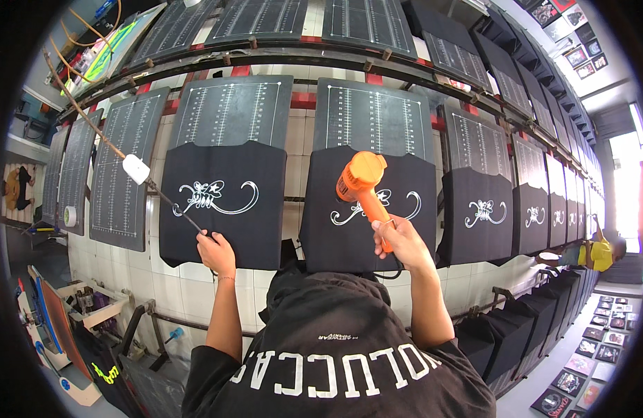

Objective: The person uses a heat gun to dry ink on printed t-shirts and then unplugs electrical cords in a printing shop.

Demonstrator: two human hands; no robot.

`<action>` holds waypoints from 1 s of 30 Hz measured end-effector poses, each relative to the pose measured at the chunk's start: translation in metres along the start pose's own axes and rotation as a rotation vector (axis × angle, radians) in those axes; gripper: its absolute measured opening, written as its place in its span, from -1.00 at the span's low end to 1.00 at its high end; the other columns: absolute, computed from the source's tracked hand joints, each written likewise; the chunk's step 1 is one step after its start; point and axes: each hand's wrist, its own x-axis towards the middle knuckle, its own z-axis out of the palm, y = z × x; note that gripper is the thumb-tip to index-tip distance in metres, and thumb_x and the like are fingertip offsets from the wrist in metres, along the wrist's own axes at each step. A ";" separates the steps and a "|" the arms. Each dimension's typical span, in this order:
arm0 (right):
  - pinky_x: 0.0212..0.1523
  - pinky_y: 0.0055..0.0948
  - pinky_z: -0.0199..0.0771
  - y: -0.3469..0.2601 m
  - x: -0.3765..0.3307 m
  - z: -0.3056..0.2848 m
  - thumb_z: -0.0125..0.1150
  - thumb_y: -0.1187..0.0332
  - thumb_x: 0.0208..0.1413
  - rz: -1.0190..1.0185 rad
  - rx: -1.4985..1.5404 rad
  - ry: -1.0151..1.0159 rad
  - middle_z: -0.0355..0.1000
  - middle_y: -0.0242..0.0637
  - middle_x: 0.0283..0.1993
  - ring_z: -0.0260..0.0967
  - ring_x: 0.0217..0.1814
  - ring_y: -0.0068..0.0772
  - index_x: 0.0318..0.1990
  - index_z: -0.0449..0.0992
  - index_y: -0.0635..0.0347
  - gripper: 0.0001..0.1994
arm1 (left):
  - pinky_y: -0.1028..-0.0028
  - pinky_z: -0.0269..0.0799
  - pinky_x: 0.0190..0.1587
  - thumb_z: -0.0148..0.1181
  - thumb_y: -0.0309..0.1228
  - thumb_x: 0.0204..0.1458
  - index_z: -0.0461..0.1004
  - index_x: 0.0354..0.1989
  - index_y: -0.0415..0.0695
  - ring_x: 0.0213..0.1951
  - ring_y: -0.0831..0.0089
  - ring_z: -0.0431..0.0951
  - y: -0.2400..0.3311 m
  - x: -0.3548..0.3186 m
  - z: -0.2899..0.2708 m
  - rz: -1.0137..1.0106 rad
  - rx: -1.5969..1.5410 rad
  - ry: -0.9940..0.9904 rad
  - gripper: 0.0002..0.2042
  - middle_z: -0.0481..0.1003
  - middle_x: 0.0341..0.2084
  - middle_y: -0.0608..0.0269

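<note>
Black fabric panel with white swirl print (366, 209) draped over lower edge of dark ruled printing board (372, 115), orange plastic heat gun (362, 182) over it, handle running down into clenched right hand (399, 240); left hand (217, 252) gripping thin black cord (175, 207).

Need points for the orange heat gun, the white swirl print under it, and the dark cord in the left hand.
orange heat gun (361, 177), head view, on the round body above the handle.
white swirl print (412, 205), head view, on its right-hand curl.
dark cord (175, 207), head view, on the stretch just above the left hand (217, 252).
</note>
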 end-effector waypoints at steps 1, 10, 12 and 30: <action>-0.51 -0.57 0.42 -0.002 -0.001 0.001 0.19 0.17 0.30 0.009 0.012 0.012 0.38 -0.43 -0.49 0.38 -0.53 -0.61 -0.17 0.43 0.26 -0.71 | 0.04 0.44 -0.20 0.05 -0.32 0.18 0.39 -0.04 -0.19 -0.23 0.00 0.54 -0.002 0.000 0.000 0.007 -0.001 0.003 -0.75 0.51 -0.36 0.01; -0.49 -0.57 0.45 0.002 -0.003 0.002 0.20 0.16 0.28 -0.011 0.022 0.086 0.36 -0.46 -0.47 0.39 -0.51 -0.63 -0.12 0.46 0.28 -0.69 | 0.05 0.43 -0.23 0.05 -0.32 0.18 0.39 -0.04 -0.19 -0.25 0.01 0.54 0.000 0.002 0.000 0.007 -0.005 -0.002 -0.74 0.51 -0.38 0.03; -0.49 -0.57 0.45 0.004 -0.004 -0.001 0.19 0.16 0.28 -0.002 0.005 0.097 0.36 -0.46 -0.47 0.39 -0.51 -0.63 -0.12 0.46 0.28 -0.69 | 0.05 0.43 -0.23 0.05 -0.32 0.18 0.40 -0.04 -0.19 -0.26 0.01 0.54 0.001 0.001 -0.003 -0.021 -0.010 -0.025 -0.74 0.50 -0.39 0.03; -0.51 -0.57 0.44 0.021 -0.032 -0.021 0.15 0.20 0.30 0.043 -0.018 0.027 0.38 -0.42 -0.48 0.40 -0.51 -0.60 -0.09 0.45 0.28 -0.72 | 0.05 0.45 -0.18 0.03 -0.30 0.18 0.41 -0.06 -0.17 -0.19 0.00 0.55 0.003 0.000 -0.002 -0.010 0.007 0.000 -0.75 0.54 -0.33 0.01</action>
